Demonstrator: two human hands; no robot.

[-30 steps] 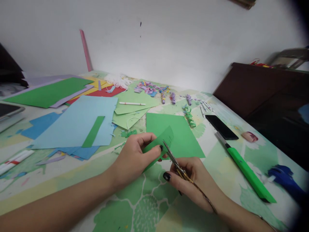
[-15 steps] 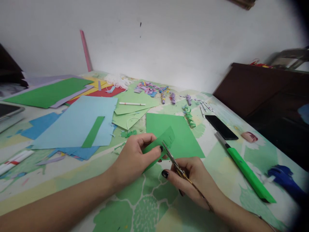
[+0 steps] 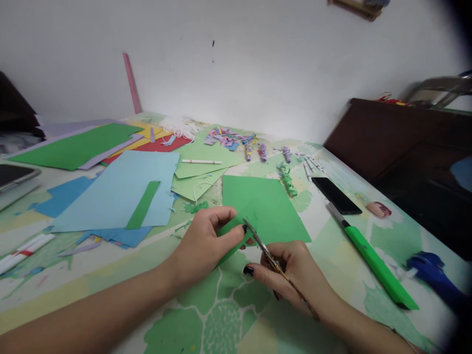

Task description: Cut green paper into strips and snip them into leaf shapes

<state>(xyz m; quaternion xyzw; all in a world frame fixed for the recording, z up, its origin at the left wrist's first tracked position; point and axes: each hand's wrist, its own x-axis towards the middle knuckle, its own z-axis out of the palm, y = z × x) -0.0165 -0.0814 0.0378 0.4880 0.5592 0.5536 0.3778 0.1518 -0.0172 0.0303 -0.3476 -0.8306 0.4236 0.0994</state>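
Observation:
Between thumb and fingers, my left hand (image 3: pixel 208 236) pinches a green paper strip (image 3: pixel 230 250). My right hand (image 3: pixel 295 275) is closed around a pair of scissors (image 3: pixel 266 253), whose blades meet the strip just beside my left thumb. Short slits run along the strip's edge. Behind the strip lies a larger green paper sheet (image 3: pixel 265 201) on the table. Another green strip (image 3: pixel 143 204) rests on a light blue sheet (image 3: pixel 110 189) to the left.
A green box cutter (image 3: pixel 379 265), a black phone (image 3: pixel 336 195) and a blue tool (image 3: pixel 435 275) lie at right. Small decorated paper rolls (image 3: pixel 287 179) stand farther back, near paper scraps (image 3: pixel 224 136). White string (image 3: pixel 180 127) and coloured sheets (image 3: pixel 81 145) lie back left.
The strip has tilted lower, and the scissor blades have shifted slightly left along it. Both hands keep their hold. The view has tipped up a little.

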